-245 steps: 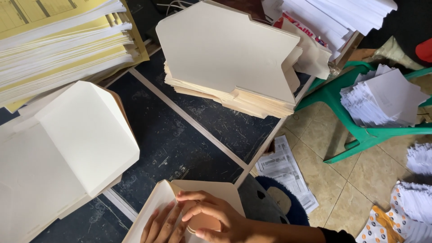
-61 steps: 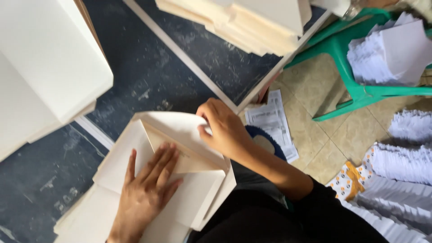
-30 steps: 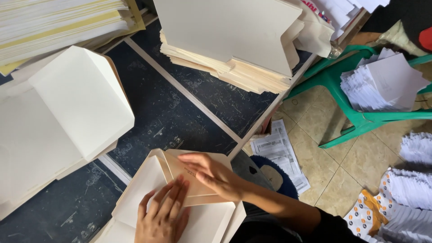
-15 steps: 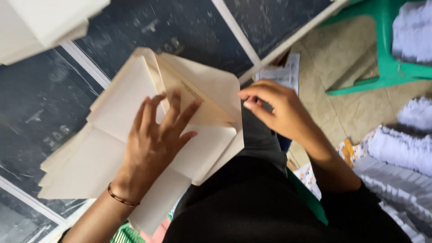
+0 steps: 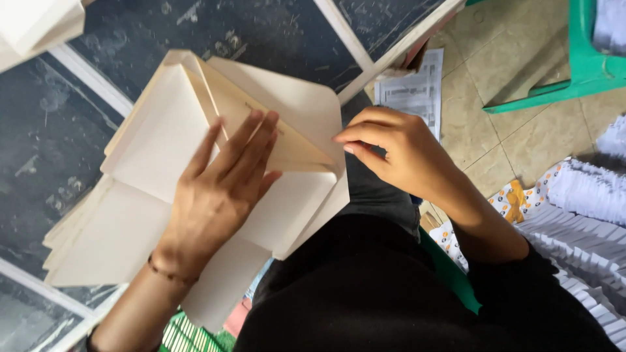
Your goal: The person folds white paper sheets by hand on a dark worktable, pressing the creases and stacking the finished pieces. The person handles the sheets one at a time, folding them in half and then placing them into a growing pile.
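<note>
A cream paper envelope blank (image 5: 163,124) lies on top of a small pile of the same sheets at the near edge of the dark table (image 5: 195,26). My left hand (image 5: 218,189) rests flat on it with fingers together, pressing down the tan folded flap (image 5: 287,146). My right hand (image 5: 398,153) pinches the right edge of the upper flap between thumb and fingers. A thin bracelet sits on my left wrist.
A corner of a white paper stack (image 5: 32,23) shows at the top left. On the tiled floor lie a printed sheet (image 5: 411,91), a green plastic chair (image 5: 574,65) and fanned white paper bundles (image 5: 587,195). My black clothing fills the bottom.
The view has tilted down towards my lap. My left hand stays flat on the flap; my right hand has moved from pressing the flap to pinching its right edge.
</note>
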